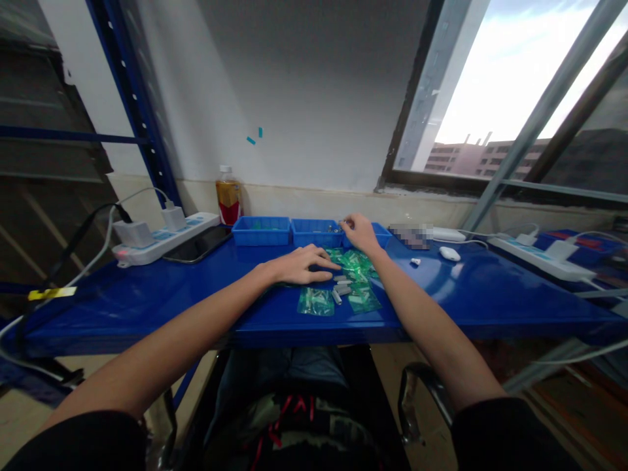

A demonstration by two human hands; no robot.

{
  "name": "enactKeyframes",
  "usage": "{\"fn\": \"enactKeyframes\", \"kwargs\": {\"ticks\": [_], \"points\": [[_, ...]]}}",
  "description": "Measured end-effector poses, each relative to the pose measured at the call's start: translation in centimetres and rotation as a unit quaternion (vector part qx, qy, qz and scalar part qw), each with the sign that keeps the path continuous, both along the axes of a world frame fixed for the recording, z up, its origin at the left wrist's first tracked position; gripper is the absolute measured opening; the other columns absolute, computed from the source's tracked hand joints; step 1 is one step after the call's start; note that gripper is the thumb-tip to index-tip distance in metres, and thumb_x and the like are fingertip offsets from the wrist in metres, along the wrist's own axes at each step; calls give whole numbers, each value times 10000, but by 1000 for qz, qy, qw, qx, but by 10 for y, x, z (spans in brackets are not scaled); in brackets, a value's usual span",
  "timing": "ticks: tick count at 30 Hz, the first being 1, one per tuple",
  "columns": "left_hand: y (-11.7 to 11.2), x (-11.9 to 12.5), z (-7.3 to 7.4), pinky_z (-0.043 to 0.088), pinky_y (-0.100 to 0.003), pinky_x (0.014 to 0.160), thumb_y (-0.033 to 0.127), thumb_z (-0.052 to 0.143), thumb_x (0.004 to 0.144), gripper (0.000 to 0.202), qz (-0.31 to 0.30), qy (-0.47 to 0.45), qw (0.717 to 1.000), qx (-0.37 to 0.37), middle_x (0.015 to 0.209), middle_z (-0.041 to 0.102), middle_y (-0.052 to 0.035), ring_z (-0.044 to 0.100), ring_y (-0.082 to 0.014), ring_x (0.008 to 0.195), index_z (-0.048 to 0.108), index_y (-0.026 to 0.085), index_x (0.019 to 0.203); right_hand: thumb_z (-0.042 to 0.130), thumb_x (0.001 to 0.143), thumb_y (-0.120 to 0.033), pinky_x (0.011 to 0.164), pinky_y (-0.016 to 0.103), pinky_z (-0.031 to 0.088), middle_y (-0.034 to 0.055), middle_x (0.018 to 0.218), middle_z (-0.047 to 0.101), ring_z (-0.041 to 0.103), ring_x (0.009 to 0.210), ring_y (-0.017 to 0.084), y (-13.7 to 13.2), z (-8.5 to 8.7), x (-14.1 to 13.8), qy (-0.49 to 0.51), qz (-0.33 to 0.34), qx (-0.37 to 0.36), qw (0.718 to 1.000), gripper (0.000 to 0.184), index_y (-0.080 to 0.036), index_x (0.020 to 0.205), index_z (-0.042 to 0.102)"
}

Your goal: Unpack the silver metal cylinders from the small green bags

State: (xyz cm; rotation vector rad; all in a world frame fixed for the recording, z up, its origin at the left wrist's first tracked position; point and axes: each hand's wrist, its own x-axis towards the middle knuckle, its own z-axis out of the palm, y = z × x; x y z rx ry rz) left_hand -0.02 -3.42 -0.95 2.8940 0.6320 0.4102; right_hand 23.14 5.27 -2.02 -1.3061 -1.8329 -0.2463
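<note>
My left hand (303,265) rests low over the table with its fingers stretched and apart, beside several green-tinted plastic bags (357,263). Close to its fingertips lie several small grey cylindrical pieces (342,288). Another green bag (316,301) with small parts inside lies just below this hand. My right hand (362,230) reaches to the border between the middle blue bin (309,233) and the right blue bin (380,234). Its fingers are pinched together; what is between them is too small to name. Small metal parts (333,229) show in the middle bin.
A left blue bin (261,239) holds green items. Behind it stands a drink bottle (229,199). A phone (197,244) and a power strip (164,239) lie left; an earbud case (449,254), an earbud (415,261) and another power strip (542,257) lie right.
</note>
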Motion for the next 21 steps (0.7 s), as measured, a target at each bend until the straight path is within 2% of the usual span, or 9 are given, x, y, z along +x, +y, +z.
{"fn": "enactKeyframes", "kwargs": {"ticks": [2, 5, 9, 14, 18, 21], "points": [[-6, 6, 2, 346, -346, 936, 474, 408, 924, 377, -39, 21, 999, 7, 1207, 587, -46, 501, -222, 1060, 605, 353, 1222, 546, 838, -327, 758, 315, 400, 59, 783, 587, 523, 767, 188, 1, -1, -2, -10, 5, -4, 1000, 204, -147, 851, 642], [-8, 10, 3, 362, -329, 900, 464, 382, 938, 372, -35, 22, 999, 24, 1173, 613, -42, 523, -212, 1034, 636, 339, 1179, 548, 838, -338, 765, 316, 401, 57, 792, 589, 521, 767, 186, 1, -2, -3, -17, 5, -14, 1000, 215, -149, 868, 647], [2, 6, -1, 379, -321, 850, 432, 423, 924, 327, 25, 7, 998, 62, 1017, 676, -49, 560, -212, 962, 674, 256, 1039, 557, 833, -343, 768, 317, 403, 61, 813, 596, 523, 778, 186, 0, -3, -3, -12, -1, -27, 1000, 227, -147, 905, 647], [13, 1, -10, 396, -305, 706, 469, 525, 849, 322, 142, -2, 986, 84, 941, 674, -68, 588, -231, 884, 623, 207, 1008, 546, 838, -326, 791, 327, 399, 71, 829, 597, 521, 807, 196, -9, 2, -12, -10, 8, -14, 1000, 205, -151, 885, 643], [17, 1, -14, 399, -313, 702, 437, 476, 881, 292, 179, 6, 979, 97, 940, 670, -91, 589, -250, 914, 633, 192, 879, 513, 858, -302, 811, 334, 399, 69, 821, 598, 529, 819, 200, -27, 12, -35, -23, 66, -1, 998, 186, -162, 875, 635], [25, -3, -12, 409, -314, 714, 390, 402, 917, 308, 208, -26, 973, 91, 927, 669, -100, 594, -239, 887, 621, 179, 862, 506, 856, -266, 821, 327, 406, 70, 863, 599, 535, 844, 195, -42, 17, -52, -43, 132, -1, 990, 156, -169, 890, 623]]}}
